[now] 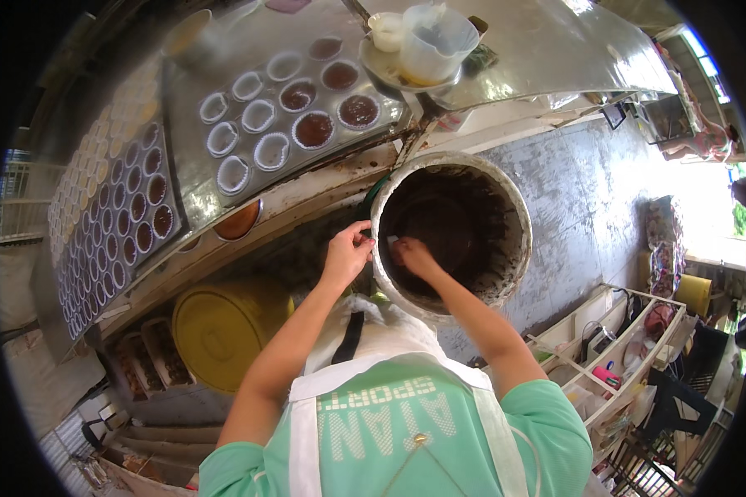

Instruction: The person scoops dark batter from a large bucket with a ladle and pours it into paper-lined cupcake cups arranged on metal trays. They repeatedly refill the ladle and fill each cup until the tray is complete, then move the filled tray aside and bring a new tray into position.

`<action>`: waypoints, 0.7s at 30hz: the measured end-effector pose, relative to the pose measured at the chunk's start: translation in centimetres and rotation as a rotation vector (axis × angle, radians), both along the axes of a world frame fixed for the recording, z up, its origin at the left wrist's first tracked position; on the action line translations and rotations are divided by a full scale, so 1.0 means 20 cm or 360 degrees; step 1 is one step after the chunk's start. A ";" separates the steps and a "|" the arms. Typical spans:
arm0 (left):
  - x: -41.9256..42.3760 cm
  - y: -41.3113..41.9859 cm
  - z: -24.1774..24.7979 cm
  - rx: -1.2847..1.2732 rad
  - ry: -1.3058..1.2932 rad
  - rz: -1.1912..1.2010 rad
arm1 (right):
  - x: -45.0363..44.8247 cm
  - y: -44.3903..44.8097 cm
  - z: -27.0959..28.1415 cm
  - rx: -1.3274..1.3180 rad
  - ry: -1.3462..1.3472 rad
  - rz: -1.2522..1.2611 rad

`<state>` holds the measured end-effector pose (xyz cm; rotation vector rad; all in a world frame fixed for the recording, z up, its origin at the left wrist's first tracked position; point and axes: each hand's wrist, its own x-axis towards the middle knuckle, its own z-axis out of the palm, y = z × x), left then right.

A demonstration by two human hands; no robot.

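Observation:
A deep round tub (520, 205) with dark brown batter smeared on its inner wall stands in front of me. My left hand (350, 253) is at its left rim, thumb and fingers near the outer edge; whether it grips the rim I cannot tell. My right hand (412, 256) reaches inside the tub by the left wall, fingers bent around a small whitish piece (392, 239), perhaps a scraper, mostly hidden. Beyond, a metal tray (236, 197) holds white paper cups (271, 151), some unfilled, and several cups of brown batter (312, 129).
A plate (373, 59) with a translucent measuring jug (438, 40) and small cup stands on the metal table (534, 56). More filled cups (138, 206) lie at far left. A yellow tub (223, 335) is below the table; a shelf rack (621, 348) stands right.

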<state>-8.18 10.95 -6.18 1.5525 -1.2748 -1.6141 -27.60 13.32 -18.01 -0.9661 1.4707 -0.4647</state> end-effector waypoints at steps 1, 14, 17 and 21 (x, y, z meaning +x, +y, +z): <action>0.00 0.00 0.00 0.0000 -0.0021 -0.0025 | 0.02 0.01 0.03 -0.0125 -0.0098 0.0012; 0.07 -0.02 0.04 -0.0116 -0.0102 -0.0096 | -0.22 0.06 0.46 0.0231 -0.1339 -0.1122; 0.17 -0.04 0.04 -0.0119 -0.0130 -0.0074 | -0.23 -0.01 0.64 0.0102 -0.1269 -0.1112; 0.36 -0.08 0.02 -0.0012 -0.0091 -0.0031 | -0.22 -0.20 0.99 -0.0101 -0.1249 -0.1049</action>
